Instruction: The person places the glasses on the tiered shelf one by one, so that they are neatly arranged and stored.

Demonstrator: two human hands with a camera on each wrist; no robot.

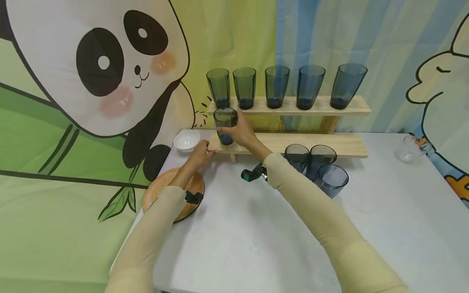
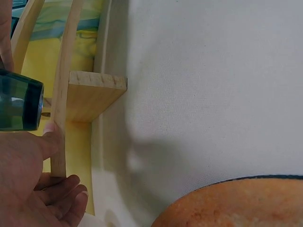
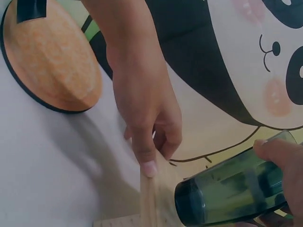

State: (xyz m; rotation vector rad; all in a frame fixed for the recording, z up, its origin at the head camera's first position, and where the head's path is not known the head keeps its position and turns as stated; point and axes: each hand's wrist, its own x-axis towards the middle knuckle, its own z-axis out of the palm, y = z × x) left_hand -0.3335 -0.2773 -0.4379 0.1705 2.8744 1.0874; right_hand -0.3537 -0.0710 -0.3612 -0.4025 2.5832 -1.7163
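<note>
A two-tier wooden rack stands at the back of the table. My right hand [image 1: 239, 131] grips a smoky blue-grey drinking glass [image 1: 226, 122], upright at the left end of the lower shelf [image 1: 293, 143]. In the left wrist view, the base of the glass [image 2: 21, 101] is close to the board; I cannot tell whether they touch. My left hand [image 1: 199, 156] pinches the left end of that board, thumb on one face and fingers on the other, as the right wrist view shows with the hand [image 3: 147, 113] and board [image 3: 149, 198].
Several matching glasses [image 1: 276, 87] line the upper shelf [image 1: 256, 106]. Three more glasses [image 1: 331, 179] cluster in front of the lower shelf's right half. At left are a white bowl [image 1: 187, 141] and a round orange-brown mat [image 1: 190, 203]. A clear glass object [image 1: 408, 150] sits far right.
</note>
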